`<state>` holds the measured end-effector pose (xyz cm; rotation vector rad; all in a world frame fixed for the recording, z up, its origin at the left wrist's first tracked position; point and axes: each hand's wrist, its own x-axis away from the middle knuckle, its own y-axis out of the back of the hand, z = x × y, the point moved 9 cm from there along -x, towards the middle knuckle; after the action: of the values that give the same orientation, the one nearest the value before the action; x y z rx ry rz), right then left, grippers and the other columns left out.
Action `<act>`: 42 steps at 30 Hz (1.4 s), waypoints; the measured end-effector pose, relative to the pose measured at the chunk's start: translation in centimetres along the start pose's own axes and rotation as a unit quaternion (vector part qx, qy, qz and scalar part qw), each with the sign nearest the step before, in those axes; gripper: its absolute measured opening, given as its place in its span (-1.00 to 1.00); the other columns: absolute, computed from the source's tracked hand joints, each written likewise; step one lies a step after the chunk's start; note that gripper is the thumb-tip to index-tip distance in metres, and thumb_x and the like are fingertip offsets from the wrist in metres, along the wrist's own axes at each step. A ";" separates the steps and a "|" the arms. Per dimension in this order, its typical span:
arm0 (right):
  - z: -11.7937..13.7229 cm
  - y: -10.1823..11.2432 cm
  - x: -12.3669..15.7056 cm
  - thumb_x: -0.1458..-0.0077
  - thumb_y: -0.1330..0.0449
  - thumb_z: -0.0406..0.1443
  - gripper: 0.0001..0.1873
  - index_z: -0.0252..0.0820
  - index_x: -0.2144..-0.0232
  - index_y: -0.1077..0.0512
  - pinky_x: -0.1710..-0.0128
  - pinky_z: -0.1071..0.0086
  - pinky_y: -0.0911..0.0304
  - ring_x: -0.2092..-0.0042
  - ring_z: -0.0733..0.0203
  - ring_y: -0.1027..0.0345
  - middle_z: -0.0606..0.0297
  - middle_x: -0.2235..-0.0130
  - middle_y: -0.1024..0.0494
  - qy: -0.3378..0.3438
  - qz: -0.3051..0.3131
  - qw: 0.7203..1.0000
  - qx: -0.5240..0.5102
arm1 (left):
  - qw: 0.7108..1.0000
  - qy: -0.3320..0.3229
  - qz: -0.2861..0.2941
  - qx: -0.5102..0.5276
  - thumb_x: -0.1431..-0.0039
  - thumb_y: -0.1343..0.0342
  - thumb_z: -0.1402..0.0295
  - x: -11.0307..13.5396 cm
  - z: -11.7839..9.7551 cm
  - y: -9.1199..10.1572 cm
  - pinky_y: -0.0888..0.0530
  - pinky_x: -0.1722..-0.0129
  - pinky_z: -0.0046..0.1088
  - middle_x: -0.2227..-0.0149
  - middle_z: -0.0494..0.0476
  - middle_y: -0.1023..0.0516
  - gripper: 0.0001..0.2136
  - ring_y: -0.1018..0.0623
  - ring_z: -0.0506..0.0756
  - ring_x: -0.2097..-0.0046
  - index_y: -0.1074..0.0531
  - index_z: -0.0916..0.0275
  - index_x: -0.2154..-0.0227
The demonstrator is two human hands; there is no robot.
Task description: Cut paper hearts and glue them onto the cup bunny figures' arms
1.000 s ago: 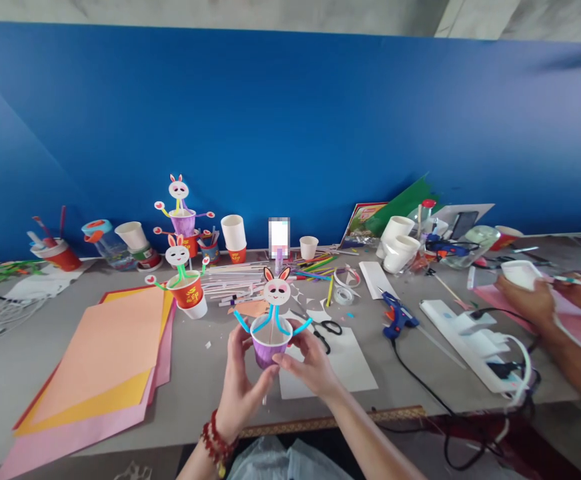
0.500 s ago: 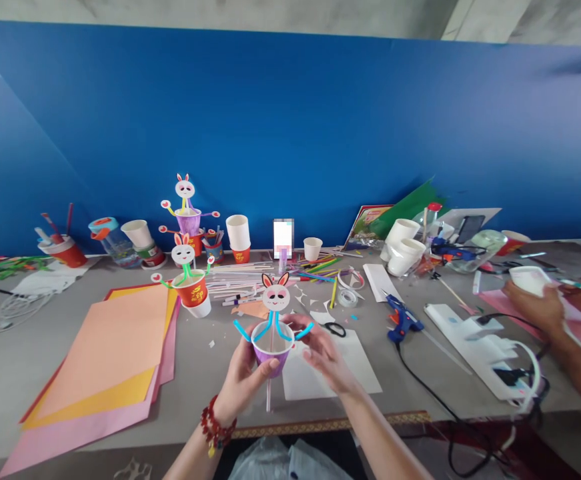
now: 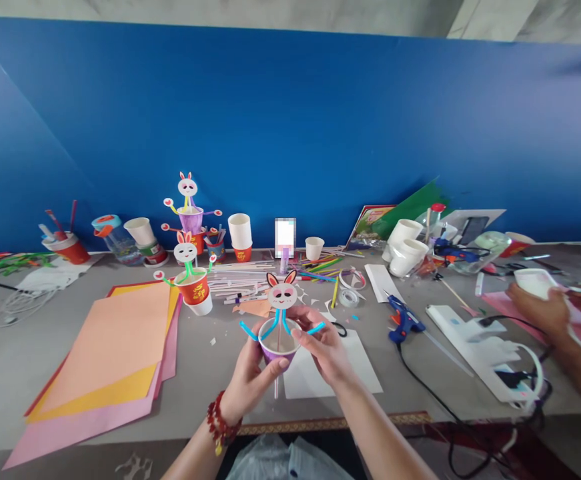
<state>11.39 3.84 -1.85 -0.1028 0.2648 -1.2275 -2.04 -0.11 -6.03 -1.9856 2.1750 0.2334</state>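
A purple paper cup with a white rim is held upright in my left hand, its thumb across the front. From the cup rises a white rabbit face with pink-lined ears, on blue straw-like strips that bend outward over the rim as arms. A thin pale stick stands inside the cup and also shows below it. My right hand is at the right side of the rim, thumb and fingers closed where the right blue strip crosses; whether they pinch strip or rim is hard to see.
Two finished rabbit cups, one a red cup, stand left of centre. Coloured paper lies at left. A white sheet, tape roll, blue glue gun and power strip lie rightward. Another person's hand holds a white cup.
My right hand has moved in from beside the cup to its rim, its thumb now at the right blue strip. The cup and rabbit face have shifted slightly right in view.
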 end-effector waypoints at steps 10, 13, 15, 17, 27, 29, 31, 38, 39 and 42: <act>-1.3 0.2 0.1 -0.09 -0.34 -0.08 -0.62 -0.10 0.09 -0.53 0.01 0.18 -0.36 0.06 0.00 -0.49 0.18 0.13 -0.63 -0.011 -0.020 0.999 -0.044 | 0.999 -0.008 -0.028 0.045 -0.07 -0.31 0.08 -0.5 -0.3 -0.6 -0.42 -0.14 -0.11 -0.14 0.33 -0.45 -0.38 -0.46 0.34 -0.15 -0.33 0.21 -0.15; -1.8 0.7 -0.1 -0.07 -0.36 -0.10 -0.70 -0.11 0.18 -0.56 0.07 0.23 -0.36 0.14 0.05 -0.51 0.23 0.21 -0.64 -0.021 -0.040 0.998 -0.040 | 0.998 0.002 -0.022 0.064 -0.08 -0.31 0.10 -0.4 -0.3 -1.0 -0.42 -0.14 -0.12 -0.14 0.32 -0.46 -0.40 -0.48 0.33 -0.14 -0.34 0.19 -0.15; -2.0 1.0 -0.2 -0.06 -0.36 -0.10 -0.72 -0.12 0.22 -0.57 0.10 0.25 -0.36 0.18 0.07 -0.51 0.25 0.25 -0.64 -0.029 -0.050 0.998 -0.037 | 0.998 0.002 -0.022 0.067 -0.09 -0.31 0.11 -0.4 -0.3 -1.1 -0.41 -0.15 -0.12 -0.15 0.32 -0.45 -0.40 -0.47 0.33 -0.15 -0.33 0.18 -0.16; -1.9 1.2 -0.2 -0.09 -0.33 -0.08 -0.71 -0.12 0.22 -0.57 0.11 0.25 -0.35 0.17 0.06 -0.50 0.24 0.26 -0.64 -0.033 -0.057 0.997 -0.034 | 0.998 0.002 -0.023 0.061 -0.09 -0.31 0.12 -0.3 -0.2 -1.1 -0.40 -0.16 -0.11 -0.17 0.33 -0.43 -0.38 -0.46 0.34 -0.17 -0.30 0.19 -0.18; -0.5 0.6 -0.5 0.01 -0.40 -0.08 -0.73 -0.12 0.34 -0.58 0.15 0.28 -0.35 0.20 0.08 -0.48 0.28 0.29 -0.62 -0.045 -0.044 0.998 -0.003 | 0.999 -0.032 -0.001 0.019 -0.14 -0.29 0.21 -0.1 -0.9 -1.3 -0.27 -0.27 -0.07 -0.27 0.29 -0.33 -0.37 -0.32 0.33 -0.29 -0.21 0.12 -0.23; -0.6 0.5 -0.6 0.00 -0.40 -0.07 -0.73 -0.12 0.34 -0.58 0.16 0.30 -0.34 0.22 0.10 -0.48 0.28 0.30 -0.62 -0.042 -0.046 0.998 -0.012 | 0.999 -0.043 -0.008 0.033 -0.13 -0.30 0.22 -0.2 -1.2 -1.1 -0.25 -0.28 -0.09 -0.27 0.28 -0.30 -0.38 -0.29 0.32 -0.31 -0.20 0.11 -0.22; -0.7 0.5 -0.6 -0.01 -0.39 -0.05 -0.71 -0.13 0.35 -0.58 0.20 0.33 -0.33 0.25 0.13 -0.47 0.29 0.30 -0.61 -0.033 -0.051 0.998 -0.006 | 0.997 -0.052 -0.012 0.047 -0.14 -0.29 0.23 -0.3 -1.6 -0.8 -0.28 -0.26 -0.11 -0.25 0.27 -0.31 -0.41 -0.31 0.31 -0.30 -0.20 0.10 -0.20; -0.6 1.1 -0.5 -0.01 -0.38 -0.05 -0.71 -0.15 0.40 -0.57 0.29 0.35 -0.29 0.30 0.16 -0.41 0.29 0.35 -0.57 -0.002 -0.079 0.997 0.013 | 0.999 -0.029 0.017 0.018 -0.16 -0.27 0.25 -0.9 -2.4 -0.3 -0.43 -0.10 -0.24 -0.14 0.25 -0.38 -0.49 -0.43 0.27 -0.17 -0.25 0.12 -0.12; -0.7 1.1 -0.4 -0.01 -0.38 -0.06 -0.72 -0.15 0.40 -0.57 0.26 0.33 -0.30 0.29 0.15 -0.42 0.29 0.35 -0.57 -0.002 -0.080 0.997 0.009 | 0.999 -0.031 0.030 0.008 -0.16 -0.27 0.26 -1.0 -2.6 -0.4 -0.44 -0.09 -0.25 -0.12 0.25 -0.39 -0.51 -0.44 0.27 -0.16 -0.26 0.13 -0.11; -1.2 1.2 -0.3 -0.01 -0.40 -0.12 -0.78 -0.13 0.40 -0.57 0.19 0.31 -0.30 0.27 0.15 -0.43 0.31 0.35 -0.59 -0.009 -0.083 0.996 -0.022 | 0.996 -0.060 0.064 -0.021 -0.17 -0.26 0.28 -1.3 -3.5 -0.4 -0.42 -0.12 -0.23 -0.10 0.25 -0.40 -0.56 -0.41 0.26 -0.17 -0.29 0.14 -0.08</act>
<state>12.10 4.57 -3.21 -0.1759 0.2723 -1.3853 -1.60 0.26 -2.32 -1.8056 2.2399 0.4087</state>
